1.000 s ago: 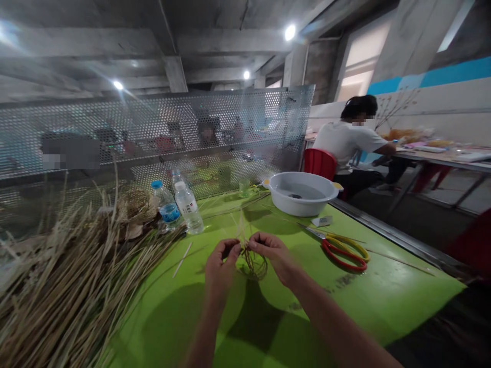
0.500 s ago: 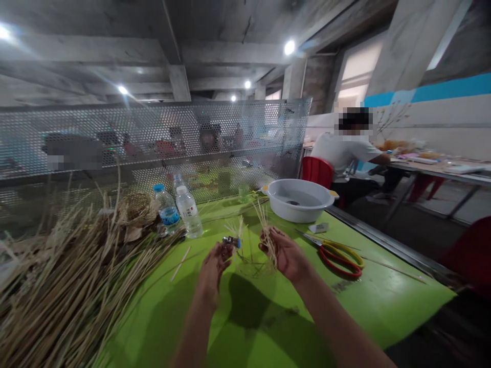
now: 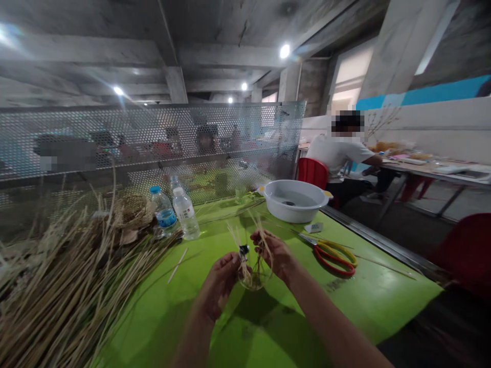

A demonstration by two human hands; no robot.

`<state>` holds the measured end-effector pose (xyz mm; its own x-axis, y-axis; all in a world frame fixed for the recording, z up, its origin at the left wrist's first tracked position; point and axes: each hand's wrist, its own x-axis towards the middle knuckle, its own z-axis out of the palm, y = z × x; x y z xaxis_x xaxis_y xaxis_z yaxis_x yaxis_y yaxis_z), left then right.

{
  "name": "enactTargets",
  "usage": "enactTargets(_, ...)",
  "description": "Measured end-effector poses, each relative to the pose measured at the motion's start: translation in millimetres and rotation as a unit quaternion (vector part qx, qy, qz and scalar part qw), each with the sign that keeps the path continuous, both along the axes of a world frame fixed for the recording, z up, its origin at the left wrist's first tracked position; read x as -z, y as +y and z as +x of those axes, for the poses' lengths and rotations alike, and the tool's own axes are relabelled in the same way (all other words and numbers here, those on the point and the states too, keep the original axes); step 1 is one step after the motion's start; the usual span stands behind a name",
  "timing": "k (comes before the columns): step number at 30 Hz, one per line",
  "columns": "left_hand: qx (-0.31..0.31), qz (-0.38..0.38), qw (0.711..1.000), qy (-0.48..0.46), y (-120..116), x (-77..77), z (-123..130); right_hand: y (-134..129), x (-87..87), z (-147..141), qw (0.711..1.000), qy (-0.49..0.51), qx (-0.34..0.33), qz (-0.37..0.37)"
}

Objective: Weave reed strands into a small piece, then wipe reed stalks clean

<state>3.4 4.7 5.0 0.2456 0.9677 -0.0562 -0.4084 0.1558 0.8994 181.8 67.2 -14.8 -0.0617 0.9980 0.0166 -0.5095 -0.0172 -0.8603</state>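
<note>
Left hand (image 3: 219,283) is pinching the strip weave (image 3: 247,277) by its clip (image 3: 244,250), right hand's (image 3: 276,253) fingers are gripping its other strands, weave sitting between both over green counter (image 3: 360,309).

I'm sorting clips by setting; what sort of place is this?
Probably a shared craft workshop: a heap of straw-like strips lies near a woven basket, scissors rest on the green table, and another person sits at a table beyond.
</note>
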Motion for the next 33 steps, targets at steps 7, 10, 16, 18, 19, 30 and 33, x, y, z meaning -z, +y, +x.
enactTargets(7, -0.111, 0.070, 0.986, 0.101, 10, 4.0, -1, -7, -12.2, 3, 0.972, -0.133, 0.169, 0.090)
enactTargets(10, -0.142, 0.080, 0.976, 0.147, 17, 9.0, -1, -14, -20.1, 1, 0.976, -0.141, 0.106, 0.130)
enactTargets(16, -0.135, 0.105, 0.967, 0.188, 21, 12.5, 1, -18, -18.8, -7, 0.975, -0.169, -0.010, 0.141)
enactTargets(18, -0.130, 0.095, 0.972, 0.171, 20, 11.4, 3, -17, -16.8, -8, 0.973, -0.173, -0.018, 0.149)
enactTargets(19, -0.124, 0.084, 0.975, 0.162, 19, 10.3, 4, -17, -16.0, -8, 0.972, -0.177, -0.023, 0.154)
enactTargets(30, -0.048, 0.056, 0.990, 0.118, 9, 2.4, 12, -13, -9.8, -11, 0.975, -0.177, 0.021, 0.136)
enactTargets(33, -0.047, 0.052, 0.989, 0.129, 14, 10.1, 11, -15, -9.0, -14, 0.976, -0.165, 0.004, 0.140)
